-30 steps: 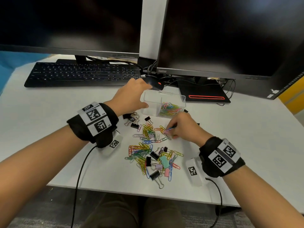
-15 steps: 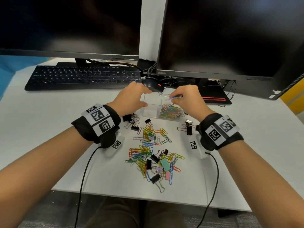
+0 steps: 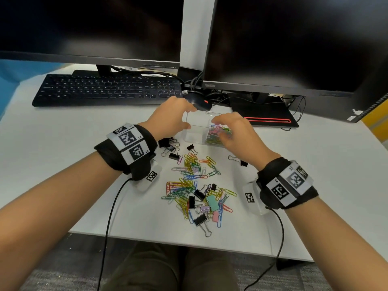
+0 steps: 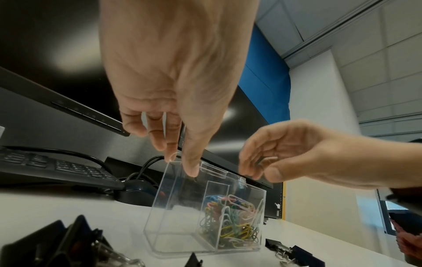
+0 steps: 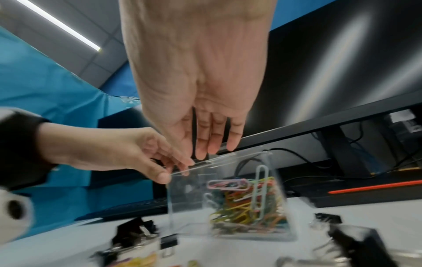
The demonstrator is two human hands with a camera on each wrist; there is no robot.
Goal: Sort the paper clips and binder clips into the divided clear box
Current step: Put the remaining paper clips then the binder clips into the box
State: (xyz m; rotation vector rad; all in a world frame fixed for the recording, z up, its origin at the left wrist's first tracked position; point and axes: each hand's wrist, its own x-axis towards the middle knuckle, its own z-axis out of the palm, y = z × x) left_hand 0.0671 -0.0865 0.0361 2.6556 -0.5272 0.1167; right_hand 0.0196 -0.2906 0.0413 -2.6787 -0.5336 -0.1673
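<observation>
The divided clear box point(image 3: 196, 134) point(image 4: 182, 216) point(image 5: 187, 198) stands on the white table beyond the pile. Its right compartment holds coloured paper clips point(image 3: 216, 135) point(image 4: 230, 220) point(image 5: 246, 204); the left one looks empty. My left hand point(image 3: 189, 118) point(image 4: 180, 164) point(image 5: 175, 170) pinches the box's left rim between thumb and fingers. Just above the right compartment hovers my right hand point(image 3: 219, 130) point(image 5: 198, 153) point(image 4: 255, 171), its fingers relaxed and holding nothing. Loose paper clips point(image 3: 189, 185) and black binder clips point(image 3: 200, 219) lie mixed nearer me.
More binder clips point(image 3: 168, 143) sit under my left wrist, and one point(image 3: 241, 162) lies by my right wrist. Behind the box are a black keyboard point(image 3: 109, 91), a mouse point(image 3: 199, 100), two monitors and a black stand base point(image 3: 266, 118). The table edge runs close to me.
My right hand picked a paper clip from the pile, carried it up to the box's right compartment and let it go. The left hand kept its hold on the box.
</observation>
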